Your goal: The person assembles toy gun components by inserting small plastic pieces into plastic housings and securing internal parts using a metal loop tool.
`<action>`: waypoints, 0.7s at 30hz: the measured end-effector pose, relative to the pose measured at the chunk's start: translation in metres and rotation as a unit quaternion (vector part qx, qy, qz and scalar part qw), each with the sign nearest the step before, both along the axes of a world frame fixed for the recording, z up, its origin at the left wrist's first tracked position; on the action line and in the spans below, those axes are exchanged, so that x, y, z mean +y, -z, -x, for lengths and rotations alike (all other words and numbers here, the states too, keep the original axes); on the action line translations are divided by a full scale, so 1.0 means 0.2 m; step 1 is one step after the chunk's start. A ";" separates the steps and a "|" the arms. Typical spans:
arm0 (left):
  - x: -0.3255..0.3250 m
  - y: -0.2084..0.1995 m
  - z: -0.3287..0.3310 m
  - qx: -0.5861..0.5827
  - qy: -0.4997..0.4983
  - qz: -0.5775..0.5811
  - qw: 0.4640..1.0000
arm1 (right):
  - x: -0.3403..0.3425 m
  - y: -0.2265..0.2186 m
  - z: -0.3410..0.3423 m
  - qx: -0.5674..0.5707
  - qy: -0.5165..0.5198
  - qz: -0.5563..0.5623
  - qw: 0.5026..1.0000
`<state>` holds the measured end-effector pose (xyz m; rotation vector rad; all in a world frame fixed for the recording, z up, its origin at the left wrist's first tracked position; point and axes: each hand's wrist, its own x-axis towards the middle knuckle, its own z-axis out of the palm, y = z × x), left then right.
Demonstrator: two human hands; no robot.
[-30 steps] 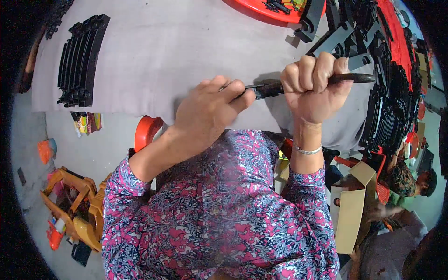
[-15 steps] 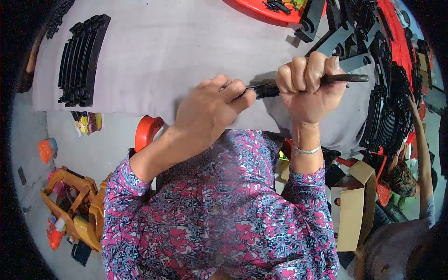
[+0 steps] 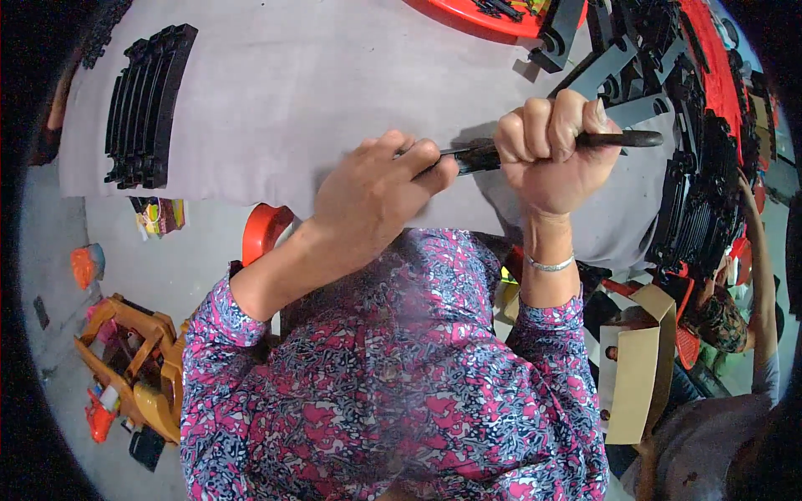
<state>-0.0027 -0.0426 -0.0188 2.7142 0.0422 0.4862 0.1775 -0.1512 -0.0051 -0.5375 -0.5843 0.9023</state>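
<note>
Above the near edge of the table, my right hand is closed in a fist around a black handle, whose rounded end sticks out to the right. What kind of tool it belongs to is hidden by the fingers. A narrow black piece spans the gap between my two hands. Its left end goes into my left hand, which is closed on it with thumb and fingers bent. The fingers cover most of that end, so I cannot tell how piece and tool meet.
Several long black slotted parts lie side by side at the table's left. A red tray with small black pieces stands at the far edge. Flat black parts and a stack crowd the right. Below are a carton and another person's arm.
Both hands keep almost the same place and grip. The black handle's end sits very slightly further right, and the view has shifted a little.
</note>
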 end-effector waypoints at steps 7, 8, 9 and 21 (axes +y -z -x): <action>0.00 -0.01 -0.01 0.005 0.010 0.001 1.000 | 0.01 0.02 -0.03 0.023 -0.007 -0.020 1.000; 0.00 -0.01 -0.01 0.006 0.010 0.000 1.000 | 0.01 0.02 -0.03 0.012 -0.013 -0.027 0.999; 0.00 -0.01 -0.01 0.001 0.008 -0.004 1.000 | 0.01 0.02 -0.04 0.012 -0.013 -0.028 0.999; 0.02 -0.03 -0.02 -0.023 0.011 -0.020 0.999 | 0.00 -0.10 -0.03 0.043 0.037 0.041 0.998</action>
